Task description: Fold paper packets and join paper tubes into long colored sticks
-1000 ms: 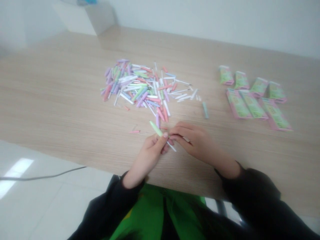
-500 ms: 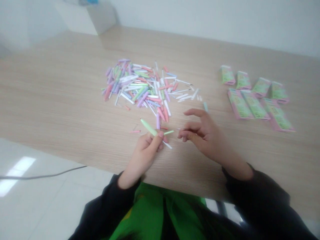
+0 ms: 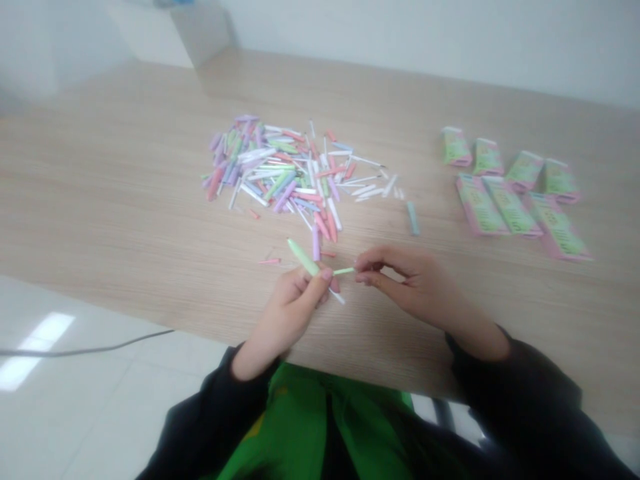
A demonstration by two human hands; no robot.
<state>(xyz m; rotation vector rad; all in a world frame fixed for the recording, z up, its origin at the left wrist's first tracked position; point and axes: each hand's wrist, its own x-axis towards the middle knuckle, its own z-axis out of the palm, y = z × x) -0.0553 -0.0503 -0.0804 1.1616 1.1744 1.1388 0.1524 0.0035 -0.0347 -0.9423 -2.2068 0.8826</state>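
Observation:
My left hand (image 3: 290, 310) is shut on a pale green paper stick (image 3: 303, 258), which slants up and left from my fingertips. A thin white stick (image 3: 337, 297) pokes out below those fingers. Between the hands runs a thin green strip (image 3: 343, 271), and my right hand (image 3: 415, 283) pinches its end with thumb and forefinger. A lilac paper stick (image 3: 316, 243) and a small pink piece (image 3: 270, 262) lie just beyond my left hand. Further ahead spreads a heap of pastel paper sticks (image 3: 275, 167).
Pink-and-green paper packets (image 3: 510, 200) lie in two rows on the right of the light wood table (image 3: 125, 200). A lone grey-blue stick (image 3: 413, 218) lies beyond my right hand. A white box (image 3: 200, 33) stands behind the table, and a grey cable (image 3: 90, 350) crosses the floor on the left.
My right hand has moved left and its open fingers have closed on the green strip's end. The left hand still holds the pale green stick.

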